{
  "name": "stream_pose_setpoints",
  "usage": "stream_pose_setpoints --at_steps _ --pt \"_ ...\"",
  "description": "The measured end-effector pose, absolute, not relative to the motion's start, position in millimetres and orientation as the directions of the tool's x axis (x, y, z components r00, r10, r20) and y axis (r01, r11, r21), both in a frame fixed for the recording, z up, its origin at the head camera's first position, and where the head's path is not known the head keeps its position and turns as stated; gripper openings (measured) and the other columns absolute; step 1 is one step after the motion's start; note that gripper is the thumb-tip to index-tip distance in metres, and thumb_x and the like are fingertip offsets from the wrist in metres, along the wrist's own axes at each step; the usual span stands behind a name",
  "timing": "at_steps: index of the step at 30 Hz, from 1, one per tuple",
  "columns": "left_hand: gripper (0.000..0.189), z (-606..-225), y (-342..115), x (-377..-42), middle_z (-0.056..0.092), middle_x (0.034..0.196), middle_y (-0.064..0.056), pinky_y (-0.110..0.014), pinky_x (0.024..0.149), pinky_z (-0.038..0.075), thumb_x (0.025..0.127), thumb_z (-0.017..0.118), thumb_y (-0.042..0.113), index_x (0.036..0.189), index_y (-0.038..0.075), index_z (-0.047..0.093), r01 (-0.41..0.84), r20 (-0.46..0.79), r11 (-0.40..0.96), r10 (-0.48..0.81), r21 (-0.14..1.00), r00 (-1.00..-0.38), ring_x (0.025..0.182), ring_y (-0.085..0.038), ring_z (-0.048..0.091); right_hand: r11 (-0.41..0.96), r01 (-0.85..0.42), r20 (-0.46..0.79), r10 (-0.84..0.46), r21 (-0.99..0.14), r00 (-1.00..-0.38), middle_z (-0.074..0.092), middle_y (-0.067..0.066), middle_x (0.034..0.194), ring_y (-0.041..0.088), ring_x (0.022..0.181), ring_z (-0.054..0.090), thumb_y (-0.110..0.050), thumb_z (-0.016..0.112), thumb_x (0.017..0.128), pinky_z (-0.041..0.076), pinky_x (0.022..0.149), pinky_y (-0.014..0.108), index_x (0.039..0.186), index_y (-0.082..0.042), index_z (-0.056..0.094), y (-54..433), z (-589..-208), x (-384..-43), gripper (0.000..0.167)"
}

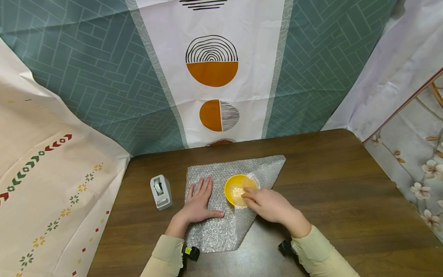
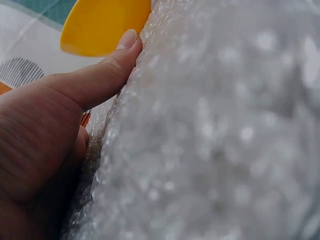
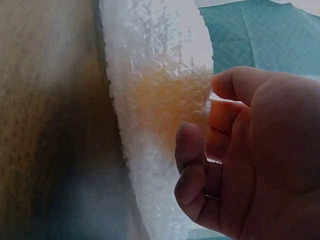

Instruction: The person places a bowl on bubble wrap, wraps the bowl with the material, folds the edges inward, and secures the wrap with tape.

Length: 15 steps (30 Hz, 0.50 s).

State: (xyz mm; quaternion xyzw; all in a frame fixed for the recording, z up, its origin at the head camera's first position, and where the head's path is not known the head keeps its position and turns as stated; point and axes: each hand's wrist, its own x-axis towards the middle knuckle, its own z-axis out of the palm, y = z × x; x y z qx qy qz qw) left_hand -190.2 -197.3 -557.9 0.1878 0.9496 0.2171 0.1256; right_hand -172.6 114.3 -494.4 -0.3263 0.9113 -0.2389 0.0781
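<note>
Pressing flat on bubble wrap (image 1: pixel 212 236) with left hand (image 1: pixel 199 206), spreading fingers wide and pointing thumb toward yellow bowl (image 1: pixel 231 188), just beside it; pinching edge of folded flap (image 1: pixel 247 221) with right hand (image 1: pixel 270 204), closing thumb and fingers narrowly on it, over right part of bowl; placing bowl on the wrap, between both hands, partly bare and partly beneath flap; listing also white tape dispenser (image 1: pixel 161 192), resting apart from wrap, to its left, on wooden table (image 1: pixel 335 192); risking, by judgement, springing open of flap on early release, owing to stiffness of the wrap and no visible tape on it; possibly sliding or tipping bowl by pulling flap too hard across rim; possibly skewing or creeping of sheet on lifting left palm mid-pull; veiling right side of bowl behind cloudy flap; leaving any contents hard to make out; cutting off bowl at top of left wrist view, and blurring nearby wrap there; showing only yellow haze through wrap in right wrist view.
</note>
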Motion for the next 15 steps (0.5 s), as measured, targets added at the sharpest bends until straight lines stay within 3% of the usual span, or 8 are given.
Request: stream_pose_setpoints --at_steps 5,15 --pt "0.136 -551.3 -194.5 -189.2 -0.001 0.179 -0.01 -0.061 0.127 -0.009 0.082 0.076 0.078 0.172 0.007 0.004 0.299 -0.178 0.853 0.404 0.429 -0.897 0.164 -0.033 -0.008 0.692 -0.547 0.015 -0.614 -0.47 -0.789 0.06 0.011 0.153 0.038 0.123 0.069 -0.028 0.052 0.112 0.058 0.094 0.057 0.134 -0.014 0.077 111.3 -497.6 -171.4 0.036" --pt "0.135 -550.6 -193.7 -188.2 -0.001 0.179 -0.01 -0.061 0.127 -0.008 0.082 0.077 0.077 0.172 0.006 0.003 0.296 -0.176 0.854 0.399 0.428 -0.9 0.164 -0.033 -0.007 0.708 -0.509 0.005 -0.581 -0.489 -0.814 0.058 0.013 0.154 0.036 0.125 0.068 -0.03 0.057 0.109 0.057 0.096 0.056 0.123 -0.019 0.083 106.8 -501.5 -169.9 0.031"
